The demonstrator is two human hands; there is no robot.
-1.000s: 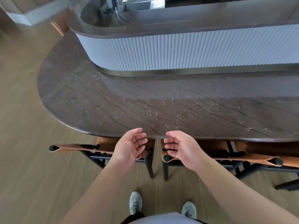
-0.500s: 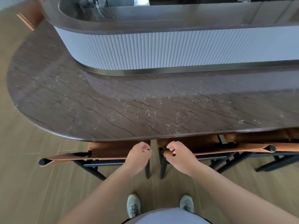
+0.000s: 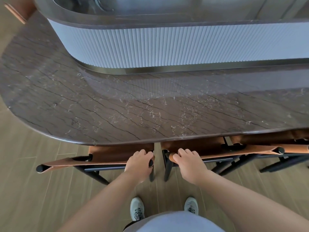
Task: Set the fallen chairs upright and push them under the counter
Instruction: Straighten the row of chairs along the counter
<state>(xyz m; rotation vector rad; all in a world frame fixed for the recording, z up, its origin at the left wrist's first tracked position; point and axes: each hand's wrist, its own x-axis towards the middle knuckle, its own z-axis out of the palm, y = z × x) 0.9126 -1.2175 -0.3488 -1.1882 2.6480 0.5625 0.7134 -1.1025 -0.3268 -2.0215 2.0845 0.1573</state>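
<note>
Two chairs with black frames and tan leather backs stand upright side by side, their seats partly under the dark marble counter (image 3: 117,111). My left hand (image 3: 139,164) grips the right end of the left chair's backrest (image 3: 80,162). My right hand (image 3: 189,163) grips the left end of the right chair's backrest (image 3: 234,150). Both hands have fingers curled over the leather top edge. A third chair (image 3: 299,139) shows partly at the far right under the counter.
Behind the counter rises a white fluted wall (image 3: 167,46) with a dark upper ledge. Light wood flooring (image 3: 33,198) spreads to the left and below. My feet in pale shoes (image 3: 138,209) stand just behind the chairs.
My open hands dropped from the counter edge onto the two backrests and closed on them. The view moved closer over the counter and the chairs sit further under it.
</note>
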